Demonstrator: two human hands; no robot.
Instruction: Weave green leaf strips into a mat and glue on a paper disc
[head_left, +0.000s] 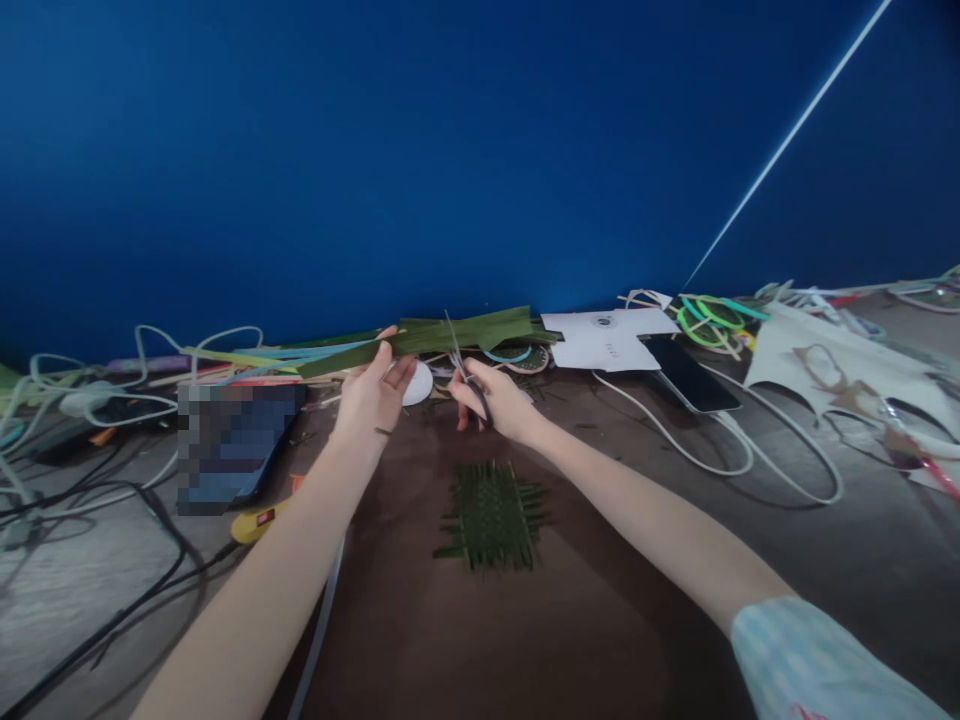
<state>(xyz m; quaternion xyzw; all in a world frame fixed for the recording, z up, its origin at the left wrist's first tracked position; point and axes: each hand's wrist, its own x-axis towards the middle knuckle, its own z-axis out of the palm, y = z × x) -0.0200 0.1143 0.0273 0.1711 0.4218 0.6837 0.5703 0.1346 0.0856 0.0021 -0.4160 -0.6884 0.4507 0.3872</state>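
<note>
A: Woven mat point(491, 515) lies flat on worktop, nearest. Hands?
B: Just beyond mat. Left hand point(373, 392) pinches the leaf point(465, 332), held level above mat's far side. Right hand point(495, 400) is closed on scissors point(461, 365), blades across leaf.
A: Risk?
B: Prob. blades nick left fingertips, v. close. Floppy leaf twists, cut wanders.

Dark brown table point(600, 620): woven green mat point(491, 515) in the middle, phone point(690, 372) and white cable point(750, 450) right, white paper point(607, 340) behind, black cables point(112, 560) left.
</note>
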